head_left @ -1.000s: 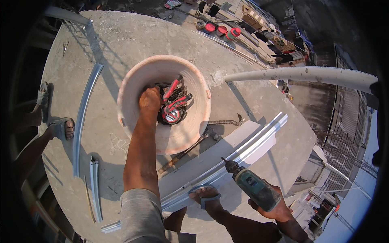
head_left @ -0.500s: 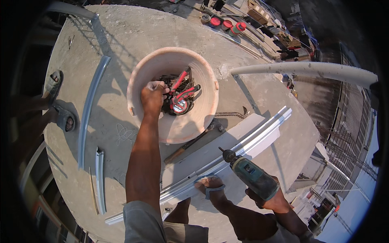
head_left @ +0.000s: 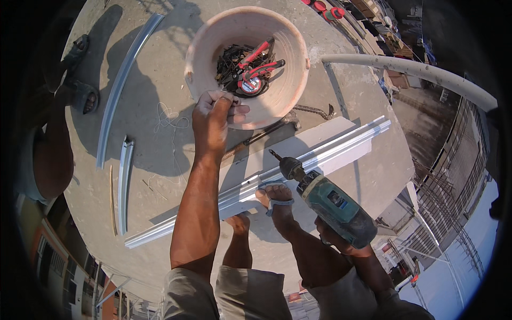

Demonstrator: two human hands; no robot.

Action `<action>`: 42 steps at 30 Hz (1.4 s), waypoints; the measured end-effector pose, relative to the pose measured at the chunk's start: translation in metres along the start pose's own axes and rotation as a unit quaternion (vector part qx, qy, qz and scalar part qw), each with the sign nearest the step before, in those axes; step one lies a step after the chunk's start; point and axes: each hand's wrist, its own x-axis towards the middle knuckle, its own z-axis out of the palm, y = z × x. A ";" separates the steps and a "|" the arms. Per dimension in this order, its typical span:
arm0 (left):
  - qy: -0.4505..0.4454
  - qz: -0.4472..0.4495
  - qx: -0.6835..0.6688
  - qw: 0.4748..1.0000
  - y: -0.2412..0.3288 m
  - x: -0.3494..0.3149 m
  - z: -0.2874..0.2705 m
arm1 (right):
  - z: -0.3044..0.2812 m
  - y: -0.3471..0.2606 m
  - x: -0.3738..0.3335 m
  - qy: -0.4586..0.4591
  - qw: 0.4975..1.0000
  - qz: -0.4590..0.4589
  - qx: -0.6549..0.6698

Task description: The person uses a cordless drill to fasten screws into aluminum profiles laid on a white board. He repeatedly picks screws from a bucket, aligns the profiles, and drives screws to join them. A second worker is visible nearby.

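My left hand is at the near rim of a pale plastic bucket, thumb and fingertips pinched together. A tiny dark thing shows at the fingertips, too small to name. In the bucket lie a pile of dark screws, red-handled pliers and a red and black tape measure. My right hand grips a green cordless drill, its bit pointing up and left. Beneath the drill, my sandalled foot rests against silvery metal channels lying on a white board.
A hammer and a curved pry bar lie beside the bucket. Left are a long metal channel, a short channel, a stick and loose wire. Another person's sandalled foot stands there. A pole rises right.
My left hand has come out of the bucket toward me, fingers pinched. The drill is still in my right hand and appears larger, nearer my view. The view has shifted, so the bucket sits higher.
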 end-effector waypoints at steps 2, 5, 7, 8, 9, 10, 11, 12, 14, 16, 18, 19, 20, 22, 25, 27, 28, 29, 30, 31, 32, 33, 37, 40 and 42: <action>0.049 -0.065 -0.013 0.997 0.003 -0.044 -0.006 | 0.000 -0.023 -0.002 -0.026 0.985 -0.118 -0.124; 0.085 -0.105 -0.023 0.991 0.003 -0.090 -0.022 | 0.009 -0.044 0.005 -0.085 0.955 -0.178 -0.220; 0.121 -0.137 -0.052 0.982 -0.009 -0.122 -0.031 | 0.023 -0.044 0.004 -0.093 0.965 -0.154 -0.190; 0.135 -0.147 -0.091 0.976 -0.018 -0.147 -0.036 | 0.031 -0.039 -0.001 -0.094 0.974 -0.117 -0.170; 0.145 -0.159 -0.120 0.969 -0.026 -0.166 -0.043 | 0.040 -0.032 -0.008 -0.085 0.981 -0.089 -0.147; 0.136 -0.127 -0.155 0.970 -0.034 -0.166 -0.050 | 0.045 -0.027 -0.007 -0.104 0.968 -0.125 -0.192; 0.143 -0.133 -0.160 0.968 -0.041 -0.178 -0.055 | 0.048 -0.022 -0.007 -0.119 0.951 -0.160 -0.236; 0.163 -0.168 -0.181 0.955 -0.051 -0.187 -0.060 | 0.052 -0.017 -0.012 -0.139 0.933 -0.180 -0.281; 0.190 -0.196 -0.240 0.932 -0.067 -0.203 -0.068 | 0.058 -0.008 -0.020 -0.177 0.937 -0.151 -0.261; 0.198 -0.195 -0.260 0.925 -0.078 -0.214 -0.071 | 0.063 -0.003 -0.018 -0.197 0.922 -0.169 -0.286; 0.191 -0.209 -0.296 0.912 -0.084 -0.221 -0.074 | 0.071 -0.001 -0.019 -0.204 0.889 -0.202 -0.357; 0.175 -0.202 -0.297 0.917 -0.086 -0.224 -0.076 | 0.075 0.000 -0.019 -0.202 0.887 -0.212 -0.357; 0.166 -0.187 -0.303 0.920 -0.087 -0.225 -0.078 | 0.079 0.000 -0.019 -0.203 0.881 -0.226 -0.363; 0.156 -0.172 -0.310 0.922 -0.087 -0.226 -0.082 | 0.086 0.001 -0.021 -0.200 0.877 -0.239 -0.366; 0.154 -0.166 -0.295 0.928 -0.085 -0.227 -0.085 | 0.092 0.003 -0.023 -0.193 0.880 -0.243 -0.360; 0.150 -0.170 -0.267 0.937 -0.086 -0.228 -0.086 | 0.093 0.005 -0.024 -0.193 0.877 -0.251 -0.363; 0.147 -0.165 -0.255 0.941 -0.086 -0.229 -0.087 | 0.092 0.006 -0.024 -0.195 0.882 -0.238 -0.357; 0.145 -0.156 -0.250 0.945 -0.087 -0.230 -0.087 | 0.091 0.008 -0.025 -0.195 0.887 -0.224 -0.353; 0.143 -0.147 -0.244 0.948 -0.087 -0.230 -0.087 | 0.090 0.010 -0.026 -0.196 0.892 -0.210 -0.349; 0.150 -0.142 -0.233 0.950 -0.088 -0.231 -0.087 | 0.088 0.012 -0.027 -0.200 0.893 -0.203 -0.349; 0.148 -0.136 -0.237 0.950 -0.089 -0.231 -0.087 | 0.087 0.013 -0.027 -0.202 0.893 -0.198 -0.349; 0.151 -0.131 -0.237 0.951 -0.090 -0.230 -0.087 | 0.085 0.015 -0.026 -0.204 0.894 -0.195 -0.349; 0.155 -0.114 -0.253 0.948 -0.099 -0.228 -0.084 | 0.085 0.019 -0.022 -0.204 0.914 -0.162 -0.310; 0.178 -0.112 -0.264 0.941 -0.112 -0.230 -0.080 | 0.086 0.013 -0.018 -0.209 0.886 -0.176 -0.374; 0.201 -0.170 -0.291 0.920 -0.125 -0.235 -0.076 | 0.086 0.008 -0.018 -0.228 0.848 -0.156 -0.452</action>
